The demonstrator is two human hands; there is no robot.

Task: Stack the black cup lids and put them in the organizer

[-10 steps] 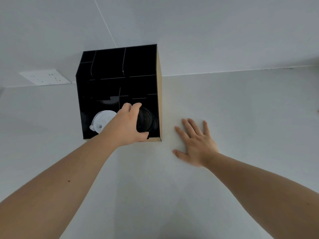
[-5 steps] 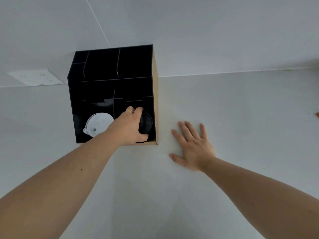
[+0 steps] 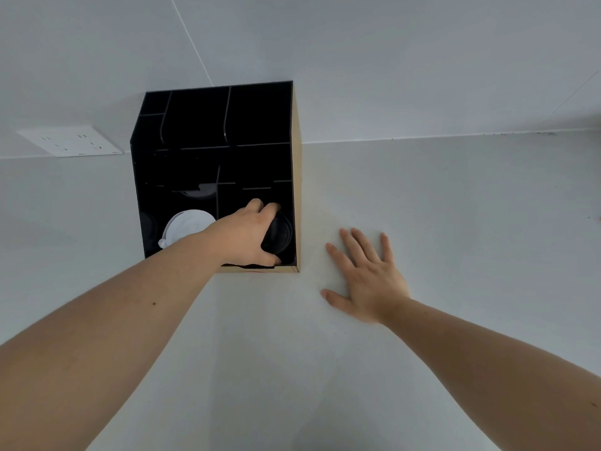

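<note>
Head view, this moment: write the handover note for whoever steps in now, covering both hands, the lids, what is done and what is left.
Left hand: wrapped around the black lid stack, inside the organizer's front right compartment.
Right hand: flat on the counter beside the organizer, fingers spread, holding nothing.
White lids sit in the compartment to the left.
Done: the black lids are stacked and in the compartment.
Left: let go and withdraw the left hand. No other black lids show on the counter.
</note>
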